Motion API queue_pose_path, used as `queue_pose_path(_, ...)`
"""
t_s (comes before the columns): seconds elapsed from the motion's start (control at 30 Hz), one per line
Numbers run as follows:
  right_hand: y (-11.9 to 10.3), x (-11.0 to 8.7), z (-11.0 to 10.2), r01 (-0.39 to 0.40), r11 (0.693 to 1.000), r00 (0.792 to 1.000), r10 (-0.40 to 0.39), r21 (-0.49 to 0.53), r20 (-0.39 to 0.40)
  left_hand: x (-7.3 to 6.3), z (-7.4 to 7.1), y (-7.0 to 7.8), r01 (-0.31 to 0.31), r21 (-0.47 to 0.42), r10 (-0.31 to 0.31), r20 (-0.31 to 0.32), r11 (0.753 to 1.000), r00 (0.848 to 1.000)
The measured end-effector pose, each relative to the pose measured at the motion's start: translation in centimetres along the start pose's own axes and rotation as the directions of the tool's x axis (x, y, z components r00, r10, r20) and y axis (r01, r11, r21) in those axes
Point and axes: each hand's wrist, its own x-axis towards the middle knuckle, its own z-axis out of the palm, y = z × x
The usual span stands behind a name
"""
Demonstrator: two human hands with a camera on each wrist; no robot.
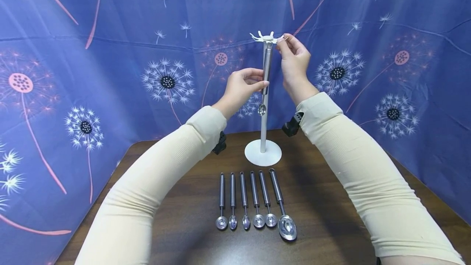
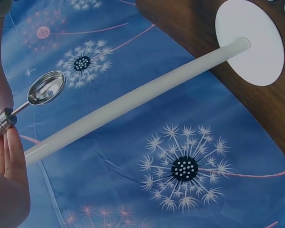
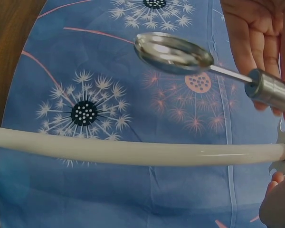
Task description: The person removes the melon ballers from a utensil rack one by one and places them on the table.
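A steel measuring spoon (image 1: 267, 66) hangs bowl down alongside the white stand (image 1: 263, 126), its handle end up at the hooked top. My left hand (image 1: 241, 87) pinches the handle between thumb and fingers. In the right wrist view the spoon's shiny oval bowl (image 3: 173, 52) stands beside the pole. My right hand (image 1: 296, 62) is raised to the stand's top, thumb and fingertips pinching one of the white hooks (image 1: 277, 40). Only the edge of that hand (image 3: 278, 204) shows in the right wrist view.
Several more steel measuring spoons (image 1: 254, 193) lie in a row on the brown wooden table (image 1: 191, 216), bowls toward me. Behind them stands the stand's round white base (image 1: 254, 156). A blue dandelion-print curtain (image 1: 121, 19) hangs close behind the table.
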Motion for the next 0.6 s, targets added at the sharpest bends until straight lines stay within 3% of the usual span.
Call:
queue_pose_path(0.23, 0.1, 0.0, 0.0, 0.006, 1.000, 1.000, -0.006, -0.008, 0.002, -1.4, -0.2, -0.6, 0.008, 0.018, -0.008, 0.013, 1.000, 1.000)
queue_pose_path(0.4, 0.1, 0.1, 0.0, 0.009, 1.000, 1.000, -0.009, -0.003, 0.007, -2.9, -0.4, -1.2, -0.008, 0.100, 0.003, 0.048, 0.995, 0.999)
queue_pose_path(0.6, 0.0, 0.3, -0.1, 0.000, 1.000, 1.000, 0.000, 0.017, 0.010, -5.1, -0.9, -2.3, 0.050, 0.130, -0.059, 0.060, 0.990, 0.996)
